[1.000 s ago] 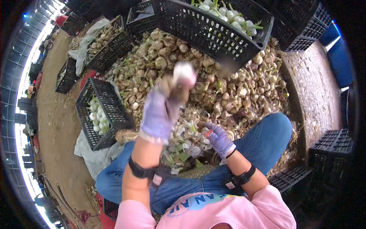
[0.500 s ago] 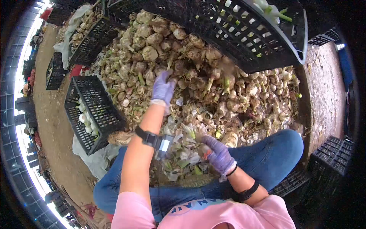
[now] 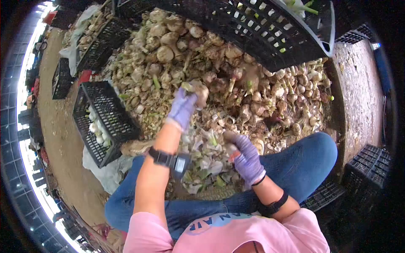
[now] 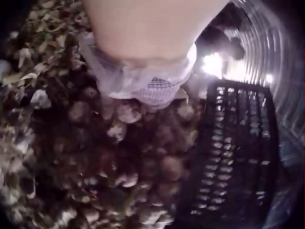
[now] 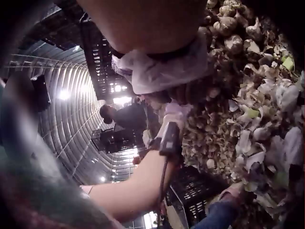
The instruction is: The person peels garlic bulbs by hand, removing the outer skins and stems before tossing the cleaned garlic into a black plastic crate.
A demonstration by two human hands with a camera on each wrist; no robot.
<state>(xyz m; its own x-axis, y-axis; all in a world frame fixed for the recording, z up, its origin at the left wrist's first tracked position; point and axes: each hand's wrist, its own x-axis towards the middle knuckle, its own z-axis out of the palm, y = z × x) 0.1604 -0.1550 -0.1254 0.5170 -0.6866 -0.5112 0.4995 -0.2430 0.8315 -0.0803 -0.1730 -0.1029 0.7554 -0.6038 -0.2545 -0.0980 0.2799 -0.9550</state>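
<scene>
My left hand, in a purple knitted glove, holds a soil-brown garlic bulb with a short pale stem, over the near part of the garlic heap. Lower and to the right, my right hand, gloved alike, has its fingers curled above pale peeled skins. An orange-red bit shows between its thumb and fingers; I cannot tell what object it belongs to. The left wrist view shows the glove cuff above dim bulbs; the fingers are hidden.
A black crate with whitish bulbs stands over the heap's far side. Another crate at the left holds clean white bulbs. Bent knees in jeans flank the skins. More black crates stand at the right.
The left hand held up a white bulb a second ago, then reached empty-handed into the heap; now it has drawn back slightly with a brown bulb. The right hand stays nearly in place.
</scene>
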